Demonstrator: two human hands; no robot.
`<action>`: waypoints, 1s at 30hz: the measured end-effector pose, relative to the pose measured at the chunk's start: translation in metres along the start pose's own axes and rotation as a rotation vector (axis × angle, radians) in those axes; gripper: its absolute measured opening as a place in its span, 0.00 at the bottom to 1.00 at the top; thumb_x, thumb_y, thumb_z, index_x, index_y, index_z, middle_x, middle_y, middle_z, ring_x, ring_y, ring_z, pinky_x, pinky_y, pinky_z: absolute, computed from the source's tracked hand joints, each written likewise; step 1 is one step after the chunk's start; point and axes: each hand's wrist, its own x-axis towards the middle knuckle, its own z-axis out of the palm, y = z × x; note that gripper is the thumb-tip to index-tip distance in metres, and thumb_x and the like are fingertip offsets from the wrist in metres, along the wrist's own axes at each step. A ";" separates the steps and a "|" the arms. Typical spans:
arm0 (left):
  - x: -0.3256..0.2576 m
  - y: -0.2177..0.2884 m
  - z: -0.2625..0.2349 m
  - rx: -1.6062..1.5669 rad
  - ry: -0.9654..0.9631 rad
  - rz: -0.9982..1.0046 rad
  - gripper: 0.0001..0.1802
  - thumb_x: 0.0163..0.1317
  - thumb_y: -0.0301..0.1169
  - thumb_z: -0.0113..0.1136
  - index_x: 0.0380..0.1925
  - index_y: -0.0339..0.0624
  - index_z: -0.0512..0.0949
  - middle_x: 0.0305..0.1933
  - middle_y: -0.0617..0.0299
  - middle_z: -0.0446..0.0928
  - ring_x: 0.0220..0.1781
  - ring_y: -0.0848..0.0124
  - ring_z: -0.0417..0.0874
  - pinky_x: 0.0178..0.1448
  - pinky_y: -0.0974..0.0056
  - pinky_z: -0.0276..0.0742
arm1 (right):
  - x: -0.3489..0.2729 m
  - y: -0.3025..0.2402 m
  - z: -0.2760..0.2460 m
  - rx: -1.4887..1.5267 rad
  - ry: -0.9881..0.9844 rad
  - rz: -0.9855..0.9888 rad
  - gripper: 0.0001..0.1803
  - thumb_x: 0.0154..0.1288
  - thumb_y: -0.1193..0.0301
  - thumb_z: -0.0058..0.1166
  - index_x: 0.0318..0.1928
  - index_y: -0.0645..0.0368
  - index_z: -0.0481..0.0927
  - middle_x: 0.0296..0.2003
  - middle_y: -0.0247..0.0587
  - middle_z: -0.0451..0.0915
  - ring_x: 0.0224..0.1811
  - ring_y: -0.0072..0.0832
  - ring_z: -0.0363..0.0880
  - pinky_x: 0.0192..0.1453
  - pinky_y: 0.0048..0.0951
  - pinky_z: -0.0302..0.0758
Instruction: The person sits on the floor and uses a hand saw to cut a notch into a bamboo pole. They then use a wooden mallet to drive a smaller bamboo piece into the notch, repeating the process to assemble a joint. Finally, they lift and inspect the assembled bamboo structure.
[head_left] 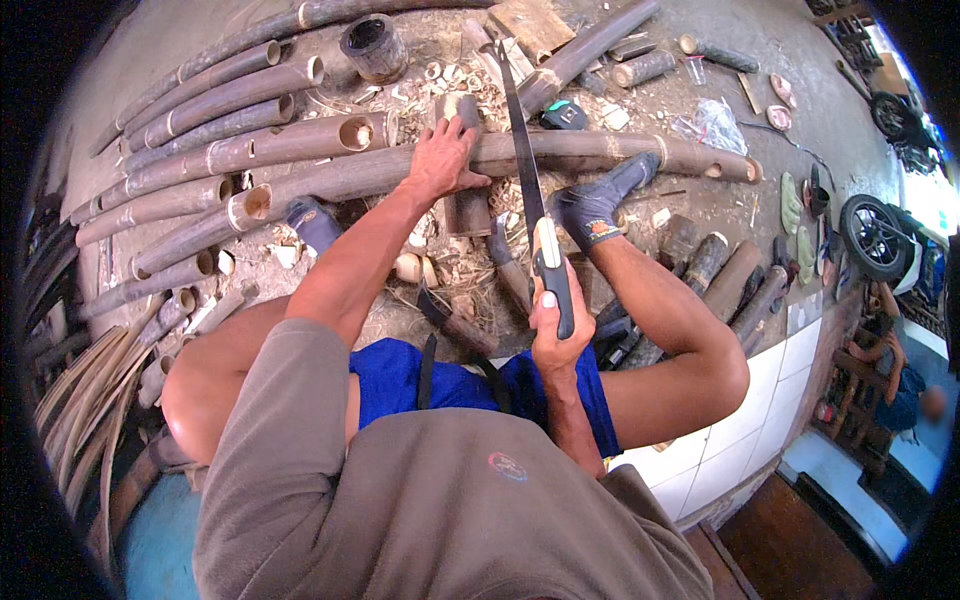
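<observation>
**Tight mid-pole, looser at right end**

Landmark: long bamboo pole [570, 152]. Across its middle, left hand [445, 158] and saw [524, 150] obstruct; narrow gap between them. Beyond its left half, parallel tubes [270, 140] crowd. Just beyond centre, tape measure [564, 115]. Nearside right, socked foot [608, 198]. Passage: between right end and green sandals [790, 205].

White tiles [765, 405] edge a grey floor [728, 52], bright light [932, 203] beside a motorbike [880, 238].
</observation>
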 end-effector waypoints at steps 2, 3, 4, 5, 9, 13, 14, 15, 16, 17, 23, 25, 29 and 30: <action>-0.012 -0.013 -0.006 -0.040 0.000 -0.014 0.50 0.41 0.60 0.80 0.62 0.46 0.76 0.61 0.53 0.74 0.68 0.52 0.73 0.66 0.42 0.74 | -0.002 0.005 0.001 -0.001 -0.011 0.001 0.31 0.75 0.61 0.50 0.68 0.73 0.72 0.31 0.36 0.80 0.22 0.17 0.71 0.26 0.23 0.70; -0.020 -0.023 -0.013 -0.017 -0.045 -0.043 0.51 0.42 0.63 0.77 0.63 0.46 0.75 0.62 0.52 0.75 0.68 0.52 0.74 0.66 0.42 0.74 | -0.003 0.006 0.002 0.005 -0.016 0.003 0.30 0.74 0.62 0.50 0.68 0.73 0.72 0.31 0.36 0.80 0.22 0.17 0.71 0.26 0.23 0.70; -0.012 -0.025 -0.018 -0.006 -0.093 -0.019 0.52 0.44 0.66 0.75 0.64 0.46 0.75 0.63 0.51 0.76 0.68 0.52 0.75 0.66 0.42 0.74 | -0.003 0.004 0.000 -0.011 0.025 0.019 0.30 0.74 0.62 0.50 0.68 0.73 0.72 0.31 0.37 0.81 0.22 0.17 0.72 0.26 0.23 0.70; -0.002 -0.022 -0.019 0.007 -0.142 0.006 0.53 0.45 0.69 0.73 0.65 0.46 0.74 0.64 0.50 0.77 0.69 0.52 0.76 0.67 0.42 0.74 | -0.008 0.007 -0.001 -0.025 0.070 0.033 0.30 0.74 0.62 0.50 0.68 0.73 0.73 0.32 0.37 0.82 0.22 0.17 0.72 0.26 0.23 0.70; -0.021 -0.039 -0.036 -0.107 -0.219 -0.153 0.52 0.57 0.78 0.52 0.65 0.45 0.75 0.54 0.41 0.84 0.57 0.46 0.85 0.62 0.43 0.78 | -0.004 0.008 0.009 0.027 -0.036 0.029 0.30 0.74 0.64 0.51 0.68 0.73 0.73 0.36 0.40 0.84 0.23 0.18 0.73 0.27 0.23 0.71; 0.001 -0.028 -0.033 -0.091 -0.292 -0.225 0.53 0.59 0.81 0.45 0.52 0.37 0.83 0.47 0.41 0.86 0.53 0.46 0.87 0.57 0.45 0.80 | -0.006 0.005 0.012 -0.007 -0.027 0.027 0.29 0.73 0.66 0.52 0.67 0.73 0.73 0.43 0.46 0.86 0.32 0.23 0.81 0.38 0.26 0.79; 0.001 -0.030 -0.031 -0.100 -0.298 -0.239 0.53 0.59 0.80 0.45 0.52 0.37 0.82 0.48 0.40 0.86 0.53 0.46 0.87 0.57 0.44 0.80 | -0.007 0.004 0.013 -0.019 -0.031 0.010 0.28 0.73 0.67 0.52 0.67 0.74 0.73 0.45 0.47 0.86 0.35 0.25 0.83 0.42 0.27 0.81; 0.002 -0.031 -0.029 -0.108 -0.302 -0.250 0.53 0.59 0.80 0.45 0.53 0.38 0.82 0.48 0.40 0.86 0.53 0.46 0.87 0.57 0.44 0.80 | -0.006 0.000 0.013 0.009 -0.044 0.040 0.28 0.72 0.68 0.53 0.66 0.74 0.74 0.47 0.49 0.86 0.43 0.28 0.85 0.51 0.30 0.81; 0.004 -0.033 -0.027 -0.115 -0.306 -0.260 0.52 0.59 0.80 0.45 0.53 0.38 0.82 0.48 0.40 0.86 0.54 0.46 0.87 0.57 0.44 0.80 | -0.006 0.002 0.014 -0.018 -0.036 -0.005 0.28 0.72 0.68 0.52 0.66 0.74 0.74 0.47 0.50 0.86 0.41 0.27 0.84 0.48 0.29 0.81; 0.006 -0.037 -0.022 -0.121 -0.305 -0.249 0.52 0.58 0.80 0.46 0.54 0.38 0.82 0.49 0.39 0.85 0.54 0.46 0.86 0.58 0.44 0.80 | -0.005 0.006 0.015 -0.045 -0.025 -0.050 0.28 0.72 0.67 0.52 0.66 0.74 0.74 0.48 0.50 0.86 0.39 0.27 0.84 0.46 0.29 0.81; 0.014 -0.053 -0.010 -0.154 -0.343 -0.084 0.53 0.52 0.74 0.60 0.67 0.45 0.74 0.61 0.43 0.81 0.64 0.47 0.81 0.66 0.45 0.75 | -0.010 0.005 0.008 -0.027 0.033 0.048 0.31 0.73 0.61 0.50 0.66 0.75 0.74 0.33 0.41 0.83 0.24 0.20 0.76 0.31 0.25 0.74; -0.009 -0.062 -0.014 -0.116 -0.253 -0.028 0.55 0.49 0.72 0.65 0.69 0.46 0.72 0.62 0.45 0.81 0.64 0.47 0.81 0.66 0.46 0.76 | -0.001 0.004 0.008 0.028 -0.008 0.089 0.31 0.74 0.61 0.50 0.66 0.74 0.74 0.31 0.40 0.81 0.25 0.20 0.75 0.32 0.25 0.74; -0.013 -0.044 -0.027 -0.091 -0.211 -0.040 0.55 0.45 0.71 0.71 0.65 0.43 0.73 0.57 0.48 0.82 0.59 0.49 0.83 0.63 0.48 0.79 | 0.000 -0.005 0.001 0.148 0.034 0.266 0.31 0.74 0.59 0.50 0.66 0.73 0.74 0.34 0.39 0.82 0.25 0.18 0.74 0.34 0.25 0.74; -0.011 -0.039 -0.030 -0.096 -0.208 -0.062 0.55 0.45 0.72 0.70 0.63 0.42 0.74 0.54 0.48 0.83 0.57 0.50 0.84 0.61 0.48 0.80 | -0.001 -0.003 0.001 0.147 0.047 0.273 0.31 0.74 0.60 0.49 0.66 0.73 0.74 0.34 0.39 0.82 0.26 0.19 0.74 0.34 0.26 0.74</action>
